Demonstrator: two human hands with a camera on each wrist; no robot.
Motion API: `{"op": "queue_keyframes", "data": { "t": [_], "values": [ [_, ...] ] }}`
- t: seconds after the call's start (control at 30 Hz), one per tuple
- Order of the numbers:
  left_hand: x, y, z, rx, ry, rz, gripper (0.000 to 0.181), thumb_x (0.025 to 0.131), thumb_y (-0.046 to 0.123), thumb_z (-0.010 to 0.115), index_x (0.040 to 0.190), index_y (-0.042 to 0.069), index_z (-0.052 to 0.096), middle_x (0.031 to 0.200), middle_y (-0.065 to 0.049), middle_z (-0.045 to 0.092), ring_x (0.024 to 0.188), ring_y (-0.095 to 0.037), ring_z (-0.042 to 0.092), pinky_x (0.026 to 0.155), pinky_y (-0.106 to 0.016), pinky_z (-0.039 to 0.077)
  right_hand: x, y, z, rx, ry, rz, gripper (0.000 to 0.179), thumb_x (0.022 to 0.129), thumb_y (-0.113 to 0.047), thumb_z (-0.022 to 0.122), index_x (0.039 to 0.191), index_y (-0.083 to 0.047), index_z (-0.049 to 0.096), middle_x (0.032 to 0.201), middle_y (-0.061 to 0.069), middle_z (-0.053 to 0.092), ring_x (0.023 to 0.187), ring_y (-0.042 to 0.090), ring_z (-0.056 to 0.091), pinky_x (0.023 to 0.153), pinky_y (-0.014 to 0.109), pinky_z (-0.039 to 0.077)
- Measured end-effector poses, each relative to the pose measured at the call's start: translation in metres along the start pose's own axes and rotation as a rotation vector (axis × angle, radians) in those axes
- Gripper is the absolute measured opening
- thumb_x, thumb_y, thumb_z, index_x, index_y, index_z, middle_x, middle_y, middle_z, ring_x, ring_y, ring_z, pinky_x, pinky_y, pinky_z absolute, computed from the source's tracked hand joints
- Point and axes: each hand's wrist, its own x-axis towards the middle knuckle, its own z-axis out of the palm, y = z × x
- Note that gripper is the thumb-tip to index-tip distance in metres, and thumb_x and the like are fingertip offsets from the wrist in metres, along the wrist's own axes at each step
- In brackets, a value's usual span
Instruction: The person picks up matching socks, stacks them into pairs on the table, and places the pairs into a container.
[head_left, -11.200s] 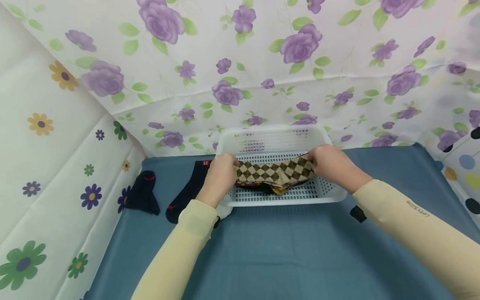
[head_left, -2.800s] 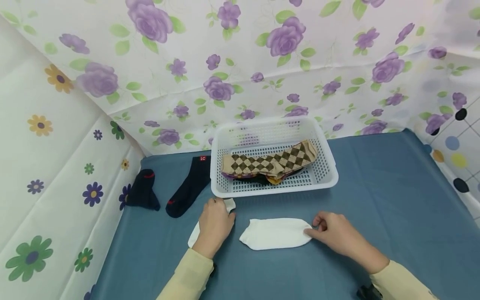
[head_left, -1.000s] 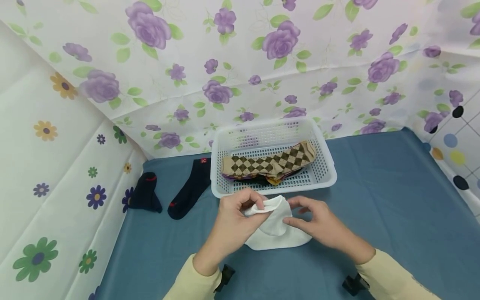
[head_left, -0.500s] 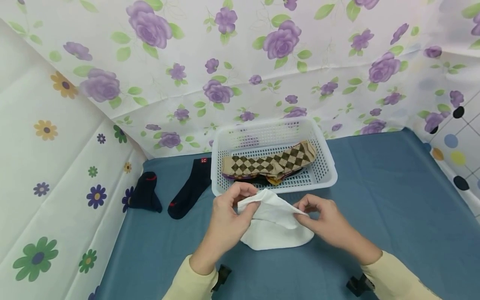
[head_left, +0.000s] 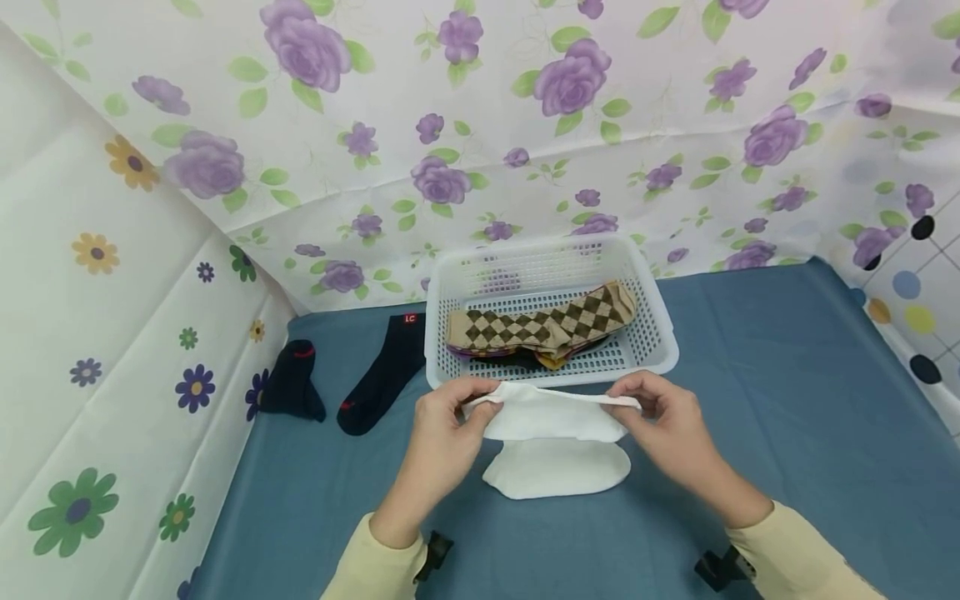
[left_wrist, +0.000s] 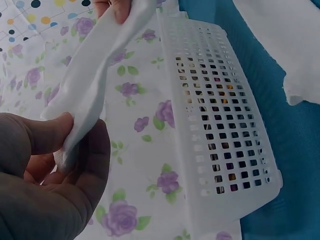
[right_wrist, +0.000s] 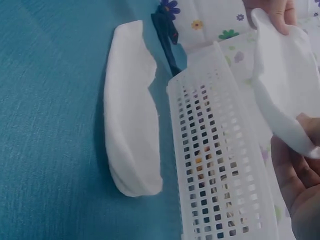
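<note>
Between my two hands a white sock [head_left: 558,412] is stretched out sideways, held up off the cloth just in front of the basket. My left hand [head_left: 446,437] pinches one end between thumb and fingers; in the left wrist view that end of the sock [left_wrist: 82,100] sits in the thumb's grip. The other end is pinched by my right hand [head_left: 663,425], its thumb and fingers also seen in the right wrist view. Below the held sock, a second white sock [head_left: 558,471] lies flat on the blue cloth, its upper edge partly behind the held one in the head view.
A white plastic basket [head_left: 663,354] stands behind my hands, holding a checkered sock [head_left: 540,325] atop other dark and coloured ones. Left of it lie a dark sock with a red label [head_left: 382,379] and a folded dark sock [head_left: 291,383]. Flowered sheets [head_left: 465,108] wall the back and left.
The white sock was lifted from the cloth by my left hand and brought over the other one. My right hand took its other end and moved rightward and up, drawing it out straight.
</note>
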Motion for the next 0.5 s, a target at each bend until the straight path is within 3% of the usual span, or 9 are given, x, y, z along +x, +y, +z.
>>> {"op": "queue_keyframes", "data": {
  "t": [0.13,0.3,0.5],
  "values": [
    [-0.001,-0.006,-0.001,-0.035,-0.003,-0.017,0.017,0.087,0.012,0.066,0.098,0.025,0.070,0.098,0.009,0.068,0.077,-0.007,0.059,0.059,-0.024,0.049,0.001,-0.003,-0.002,0.013,0.035,0.035,0.014,0.081,-0.001,0.070,0.093,-0.008,0.067,0.089,0.005,0.070,0.075,0.013,0.067,0.057,0.021,0.052],
    [-0.003,-0.012,-0.001,-0.049,0.000,-0.077,0.012,0.086,0.017,0.068,0.096,0.024,0.069,0.097,0.009,0.068,0.072,-0.009,0.058,0.057,-0.023,0.048,-0.001,-0.007,-0.005,-0.015,0.073,0.103,0.011,0.081,-0.014,0.073,0.091,-0.012,0.070,0.072,0.005,0.069,0.048,0.009,0.052,0.043,0.024,0.044],
    [-0.009,-0.020,0.003,-0.001,0.001,-0.160,0.006,0.085,0.027,0.069,0.090,0.024,0.069,0.082,0.008,0.064,0.059,-0.014,0.048,0.051,-0.023,0.041,-0.002,-0.009,-0.011,-0.027,0.042,0.173,0.012,0.079,-0.019,0.075,0.089,-0.013,0.071,0.062,0.006,0.063,0.043,0.011,0.045,0.040,0.026,0.041]
  ]
}}
